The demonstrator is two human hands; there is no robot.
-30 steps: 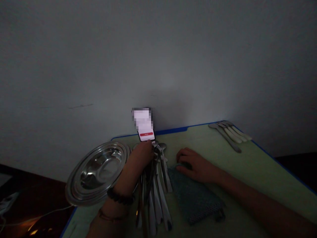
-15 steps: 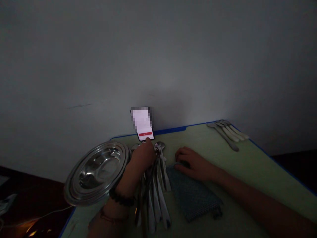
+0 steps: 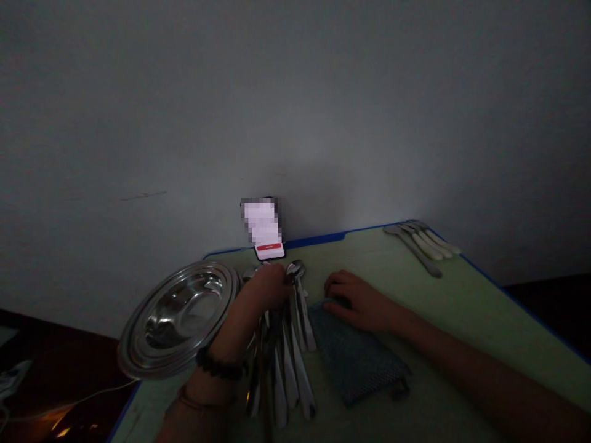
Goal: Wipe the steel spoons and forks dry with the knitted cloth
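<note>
My left hand (image 3: 269,286), with a dark bead bracelet on its wrist, hangs over the heads of a pile of metal spoons (image 3: 292,369). Its fingers curl down behind the back of the hand, so whatever they hold or touch is hidden. Just beyond it a lit phone (image 3: 270,249) leans against the wall, a red button on its screen. My right hand (image 3: 360,301) rests at the top edge of a folded blue-grey cloth (image 3: 357,357), fingers loosely bent and thumb apart, gripping nothing visible.
Shiny steel bowls or plates (image 3: 180,320), stacked, overhang the table's left edge. Several forks with pale handles (image 3: 429,241) lie at the back right beside one all-metal piece (image 3: 415,252). A grey wall (image 3: 295,111) rises behind the green table (image 3: 480,320). The room is dim.
My left hand has drawn back slightly from the phone; the finger that overlapped the bottom of its screen is now lowered. My right hand stays on the cloth. The view has shifted slightly.
</note>
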